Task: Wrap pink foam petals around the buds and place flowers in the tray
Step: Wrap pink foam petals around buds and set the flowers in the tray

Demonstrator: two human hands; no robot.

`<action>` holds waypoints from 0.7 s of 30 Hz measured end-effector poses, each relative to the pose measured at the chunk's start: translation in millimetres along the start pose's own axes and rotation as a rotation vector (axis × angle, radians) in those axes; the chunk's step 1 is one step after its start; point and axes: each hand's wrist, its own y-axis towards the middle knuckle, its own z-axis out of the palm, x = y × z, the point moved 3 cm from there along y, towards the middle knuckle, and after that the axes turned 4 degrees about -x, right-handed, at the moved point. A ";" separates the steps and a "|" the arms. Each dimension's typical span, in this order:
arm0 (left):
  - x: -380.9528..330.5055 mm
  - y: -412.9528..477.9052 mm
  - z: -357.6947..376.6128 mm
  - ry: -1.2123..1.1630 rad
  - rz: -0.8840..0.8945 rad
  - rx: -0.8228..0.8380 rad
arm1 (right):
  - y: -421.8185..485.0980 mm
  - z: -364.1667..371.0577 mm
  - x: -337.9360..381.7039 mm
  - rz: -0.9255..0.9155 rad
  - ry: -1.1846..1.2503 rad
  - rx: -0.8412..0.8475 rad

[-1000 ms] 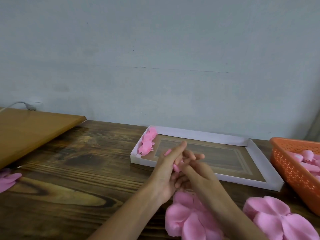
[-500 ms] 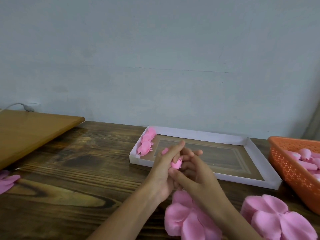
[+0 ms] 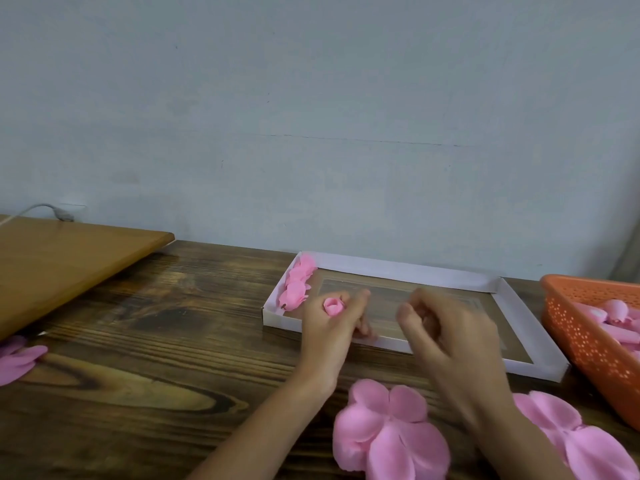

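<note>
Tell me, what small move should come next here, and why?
Probably the left hand should set its wrapped flower down in the white tray, beside the pink flowers lined up at its left end. The flower looks rolled up, the right hand is off it, and the tray lies just beyond.

Soft even light, slight motion blur

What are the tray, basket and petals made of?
Tray: probably white cardboard, matte, with folded walls and a creased corner.
Basket: orange plastic with a slight sheen and a moulded grid of holes.
Petals: pink foam by the look, matte and soft, with thick, curling edges.
</note>
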 end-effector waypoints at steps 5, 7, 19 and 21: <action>1.9 3.4 -2.1 0.271 0.151 0.024 | -5.6 12.5 10.1 -0.222 -0.006 0.146; 0.1 1.6 1.4 0.314 0.201 0.052 | -8.8 19.3 11.0 -0.257 -0.044 0.168; 2.8 -0.7 2.6 0.315 0.233 0.113 | -10.9 23.8 11.1 -0.301 -0.048 0.103; 4.4 0.3 2.5 0.317 0.223 0.123 | -10.5 24.4 10.9 -0.302 -0.053 0.115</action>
